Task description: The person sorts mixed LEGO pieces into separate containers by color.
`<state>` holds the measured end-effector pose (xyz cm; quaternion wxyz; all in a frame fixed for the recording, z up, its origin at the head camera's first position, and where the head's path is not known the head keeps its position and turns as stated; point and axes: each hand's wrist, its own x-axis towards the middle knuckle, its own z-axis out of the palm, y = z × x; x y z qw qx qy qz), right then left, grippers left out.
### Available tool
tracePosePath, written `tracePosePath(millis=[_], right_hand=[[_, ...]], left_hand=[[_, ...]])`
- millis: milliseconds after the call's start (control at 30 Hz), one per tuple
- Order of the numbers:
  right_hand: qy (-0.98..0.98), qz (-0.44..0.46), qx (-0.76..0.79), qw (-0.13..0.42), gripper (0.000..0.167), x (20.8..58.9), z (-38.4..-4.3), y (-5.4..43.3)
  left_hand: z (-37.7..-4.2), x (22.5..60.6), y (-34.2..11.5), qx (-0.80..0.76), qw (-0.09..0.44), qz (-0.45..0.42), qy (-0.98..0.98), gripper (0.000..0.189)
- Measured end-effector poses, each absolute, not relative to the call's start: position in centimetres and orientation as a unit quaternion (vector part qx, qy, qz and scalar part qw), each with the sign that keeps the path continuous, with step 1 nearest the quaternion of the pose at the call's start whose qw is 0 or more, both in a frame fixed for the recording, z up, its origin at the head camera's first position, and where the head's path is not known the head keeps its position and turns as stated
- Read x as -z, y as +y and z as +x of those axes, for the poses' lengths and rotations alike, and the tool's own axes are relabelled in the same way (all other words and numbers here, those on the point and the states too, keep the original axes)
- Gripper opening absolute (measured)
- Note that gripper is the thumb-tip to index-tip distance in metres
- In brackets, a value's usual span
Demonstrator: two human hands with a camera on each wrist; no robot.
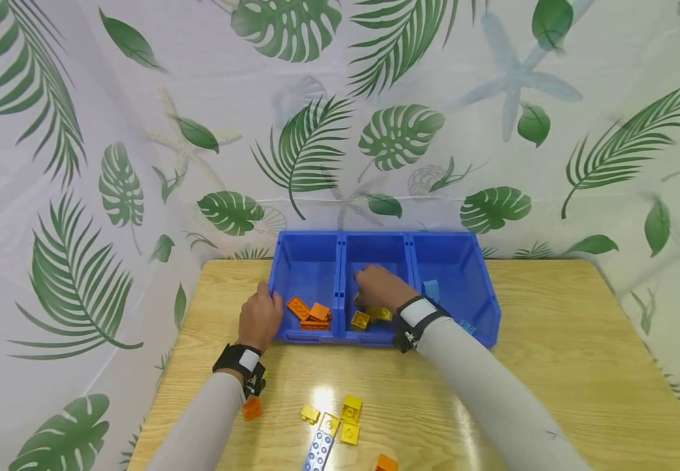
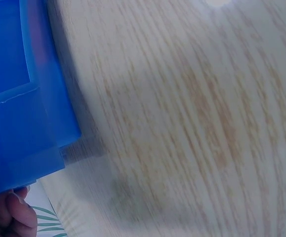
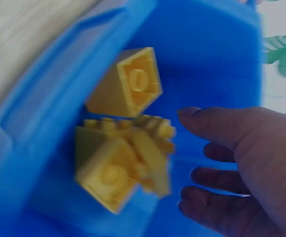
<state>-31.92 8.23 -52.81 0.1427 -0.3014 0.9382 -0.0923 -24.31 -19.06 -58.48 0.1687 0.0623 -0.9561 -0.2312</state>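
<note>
Three colours lie apart in the bin [image 1: 310, 233]: orange bricks [image 1: 319, 312] in the left compartment, yellow bricks [image 1: 360, 320] in the middle, blue bricks [image 1: 430, 290] in the right. That much looks done, yet the work seems only partway, since other pieces lie outside on the table [image 1: 587, 366]. Near the front are a few loose yellow pieces [image 1: 350, 408] and a pale blue strip [image 1: 319, 451], one yellow piece touching its end, though whether the two are joined I cannot tell. One orange piece [image 1: 252, 409] sits beside the left wristband [image 1: 250, 360], another [image 1: 386, 463] at the head view's lower edge. The left hand [image 1: 260, 317] grips the bin's left wall, fingers curled at the rim. The right hand [image 1: 382, 288] is in the middle compartment, thumb and fingers parted with nothing between them, just beside the yellow bricks. The table is pale wood-grain, with a bright glare in front of the bin. Behind it and along the left hangs a white backdrop [image 1: 307, 140] printed with green leaves, shells and starfish.
</note>
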Motion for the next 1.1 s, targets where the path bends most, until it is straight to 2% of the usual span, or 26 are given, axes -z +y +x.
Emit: tracePosePath(millis=[200,400,533,600,733,900,1100], right_hand=[[0.938,-0.333,0.052,0.079,0.054,49.6,-30.4,9.2],[0.924,-0.378,0.057,0.026,0.06,46.6,-27.2,10.2],[0.897,-0.433,0.084,-0.026,0.062,45.3,-24.2,10.9],[0.882,-0.46,0.093,-0.034,0.065,44.9,-22.4,11.3],[0.86,-0.502,0.088,0.029,0.067,44.9,-18.2,12.1],[0.816,-0.567,0.072,0.087,0.061,47.0,-13.2,13.4],[0.754,-0.621,0.125,0.174,0.027,51.7,-9.7,15.0]], left_hand=[[-24.3,58.4,-19.2,0.236,0.167,0.063,-0.955,0.022],[-24.4,58.3,-19.2,0.232,0.158,0.066,-0.957,0.022],[-24.4,58.2,-19.1,0.232,0.153,0.067,-0.958,0.022],[-24.3,58.1,-19.1,0.232,0.151,0.068,-0.959,0.022],[-24.3,58.2,-19.0,0.232,0.153,0.067,-0.958,0.022],[-24.4,58.1,-19.2,0.234,0.156,0.059,-0.958,0.022],[-24.3,58.2,-19.1,0.232,0.157,0.061,-0.958,0.022]])
